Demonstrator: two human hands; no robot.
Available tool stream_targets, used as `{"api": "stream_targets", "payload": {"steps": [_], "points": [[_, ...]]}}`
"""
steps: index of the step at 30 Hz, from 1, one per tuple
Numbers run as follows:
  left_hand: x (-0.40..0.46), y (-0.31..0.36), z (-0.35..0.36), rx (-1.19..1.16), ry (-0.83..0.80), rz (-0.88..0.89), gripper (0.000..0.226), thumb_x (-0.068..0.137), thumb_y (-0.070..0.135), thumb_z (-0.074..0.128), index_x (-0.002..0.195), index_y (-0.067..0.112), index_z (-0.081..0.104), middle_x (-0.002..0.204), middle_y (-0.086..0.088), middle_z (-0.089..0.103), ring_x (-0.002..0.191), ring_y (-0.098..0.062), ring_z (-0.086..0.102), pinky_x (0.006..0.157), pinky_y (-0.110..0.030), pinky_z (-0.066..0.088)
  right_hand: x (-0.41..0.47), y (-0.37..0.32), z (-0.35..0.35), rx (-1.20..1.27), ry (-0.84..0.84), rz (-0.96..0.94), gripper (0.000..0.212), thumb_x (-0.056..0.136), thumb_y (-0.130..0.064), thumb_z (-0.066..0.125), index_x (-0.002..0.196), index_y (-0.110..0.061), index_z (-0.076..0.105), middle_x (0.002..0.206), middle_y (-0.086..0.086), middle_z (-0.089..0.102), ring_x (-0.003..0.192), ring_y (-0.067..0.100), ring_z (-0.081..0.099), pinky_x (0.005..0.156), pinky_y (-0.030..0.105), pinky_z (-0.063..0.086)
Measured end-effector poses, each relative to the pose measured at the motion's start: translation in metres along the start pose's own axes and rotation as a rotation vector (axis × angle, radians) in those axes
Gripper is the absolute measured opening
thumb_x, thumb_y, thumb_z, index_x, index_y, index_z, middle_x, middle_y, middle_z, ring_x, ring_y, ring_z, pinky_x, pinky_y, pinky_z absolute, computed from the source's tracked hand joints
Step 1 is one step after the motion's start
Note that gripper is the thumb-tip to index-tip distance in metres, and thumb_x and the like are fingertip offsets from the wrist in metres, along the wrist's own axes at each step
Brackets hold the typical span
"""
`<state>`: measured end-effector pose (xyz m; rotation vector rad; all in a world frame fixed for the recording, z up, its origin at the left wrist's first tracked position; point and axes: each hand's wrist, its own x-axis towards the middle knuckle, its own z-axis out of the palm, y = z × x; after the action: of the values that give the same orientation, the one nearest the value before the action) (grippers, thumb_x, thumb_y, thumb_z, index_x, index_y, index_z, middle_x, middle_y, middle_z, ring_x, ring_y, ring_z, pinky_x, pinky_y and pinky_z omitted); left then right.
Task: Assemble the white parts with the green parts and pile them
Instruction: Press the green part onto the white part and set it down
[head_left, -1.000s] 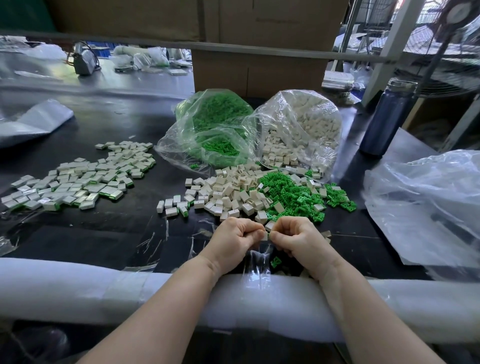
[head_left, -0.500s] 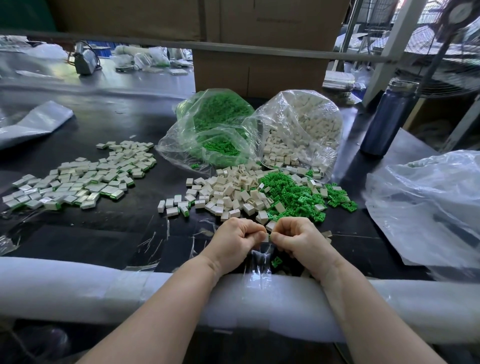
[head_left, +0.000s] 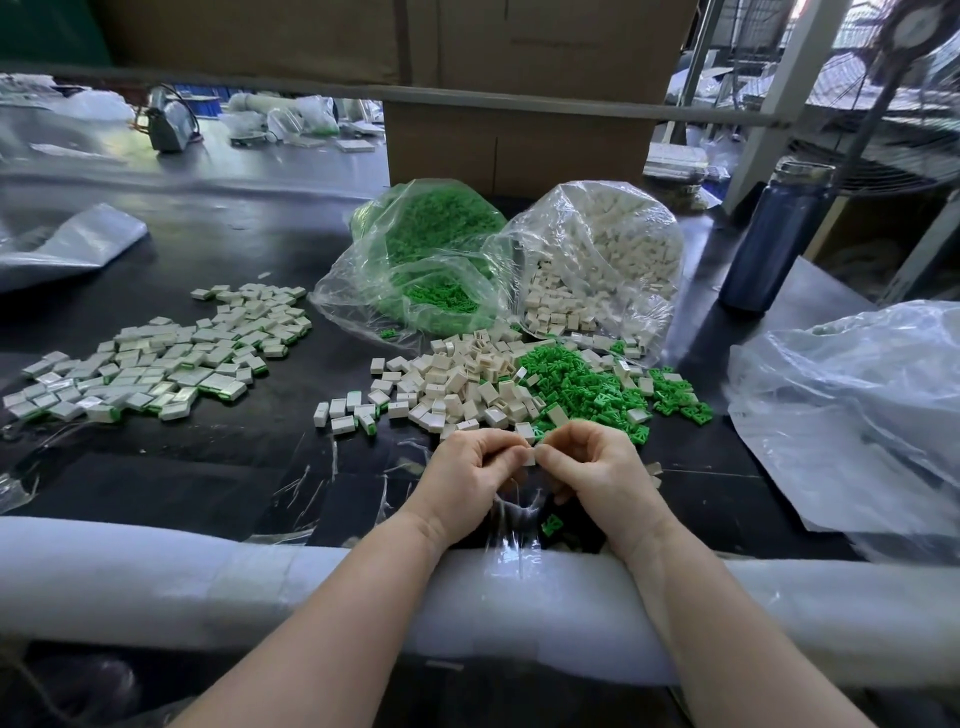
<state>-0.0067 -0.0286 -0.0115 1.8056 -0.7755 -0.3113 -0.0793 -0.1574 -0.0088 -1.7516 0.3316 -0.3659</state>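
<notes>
**Two hands, one part pinched between them**

Both hands stay together at the near table edge, as a second ago: left hand (head_left: 475, 470) and right hand (head_left: 597, 467) pinch one small white part (head_left: 529, 457) between curled fingertips; any green insert is hidden. With nothing shifted, the pressing-together step is probably unfinished. Beyond lie loose white parts (head_left: 452, 384) and green parts (head_left: 576, 387). Far left, the assembled pile (head_left: 156, 358). Farthest, the two supply bags (head_left: 597, 260).

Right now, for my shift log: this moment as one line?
left hand: pinching small white plastic part | right hand: pinching same part | finished white-and-green pile: far left on black table
</notes>
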Motion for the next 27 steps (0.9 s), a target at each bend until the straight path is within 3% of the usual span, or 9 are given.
{"api": "stream_targets", "payload": {"steps": [2,4,7,11,14,17,24,27], "points": [[0.0002,0.0004,0.0008,-0.028,-0.012,-0.008,0.017,0.091,0.01,0.056,0.103,0.006,0.068,0.094,-0.01,0.07,0.088,-0.021,0.065,0.082,-0.025,0.052,-0.0002,0.0002,-0.0011,0.06,0.009,0.005,0.009,0.082,-0.002,0.066,0.083,-0.01,0.062,0.062,0.005,0.065,0.055,0.014,0.058,0.051,0.024,0.049],[0.0,-0.0004,0.0011,-0.073,-0.031,-0.011,0.017,0.091,0.01,0.056,0.106,0.012,0.064,0.087,-0.009,0.068,0.081,-0.021,0.065,0.077,-0.025,0.053,-0.0003,0.0007,-0.0022,0.085,0.01,0.008,0.009,0.082,0.0,0.065,0.083,-0.009,0.063,0.061,0.003,0.066,0.054,0.01,0.06,0.051,0.021,0.049],[-0.0005,-0.0022,0.001,-0.099,-0.049,-0.005,0.02,0.085,0.006,0.064,0.097,0.02,0.057,0.075,-0.008,0.062,0.069,-0.016,0.059,0.07,-0.026,0.051,0.0007,0.0019,-0.0025,0.094,0.047,0.025,0.008,0.082,0.001,0.066,0.078,-0.005,0.065,0.059,0.002,0.065,0.052,0.01,0.06,0.05,0.019,0.05],[0.001,-0.0042,0.0021,-0.068,-0.009,-0.004,0.018,0.085,0.007,0.064,0.086,0.024,0.058,0.085,-0.018,0.065,0.076,-0.022,0.061,0.079,-0.034,0.052,0.001,0.0021,-0.0028,0.149,0.034,0.054,0.008,0.083,0.0,0.064,0.078,-0.006,0.067,0.06,0.003,0.066,0.052,0.008,0.059,0.05,0.018,0.051],[0.0023,-0.0059,0.0016,-0.04,0.017,0.0,0.006,0.088,0.015,0.061,0.087,0.019,0.065,0.084,-0.007,0.067,0.08,-0.019,0.063,0.079,-0.027,0.053,0.0005,0.002,-0.0033,0.161,0.012,0.043,0.007,0.083,-0.001,0.065,0.078,-0.004,0.067,0.062,0.004,0.066,0.052,0.007,0.059,0.051,0.018,0.051],[0.0033,-0.0074,0.0011,-0.012,0.016,-0.001,0.007,0.089,0.015,0.06,0.09,0.015,0.068,0.079,0.006,0.065,0.074,-0.006,0.06,0.073,-0.012,0.048,0.0009,0.0022,-0.0022,0.123,0.022,0.036,0.009,0.084,-0.002,0.064,0.075,-0.004,0.066,0.06,0.004,0.064,0.049,0.006,0.057,0.05,0.017,0.05],[0.0011,-0.0046,0.0,0.002,-0.02,-0.029,0.011,0.089,0.013,0.06,0.089,0.008,0.07,0.068,0.01,0.061,0.059,0.006,0.053,0.062,-0.008,0.041,0.0009,0.0015,-0.0003,0.032,-0.01,0.05,0.015,0.086,-0.003,0.063,0.071,-0.006,0.064,0.053,0.0,0.06,0.043,0.005,0.052,0.045,0.016,0.046],[-0.0005,-0.005,-0.0002,0.079,-0.046,-0.037,0.015,0.09,0.018,0.06,0.092,0.008,0.071,0.072,0.01,0.063,0.066,0.003,0.056,0.068,-0.013,0.046,0.0006,0.0018,-0.0007,-0.009,-0.05,0.06,0.014,0.086,-0.002,0.063,0.072,-0.005,0.064,0.052,0.0,0.058,0.043,0.004,0.051,0.045,0.016,0.044]]}}
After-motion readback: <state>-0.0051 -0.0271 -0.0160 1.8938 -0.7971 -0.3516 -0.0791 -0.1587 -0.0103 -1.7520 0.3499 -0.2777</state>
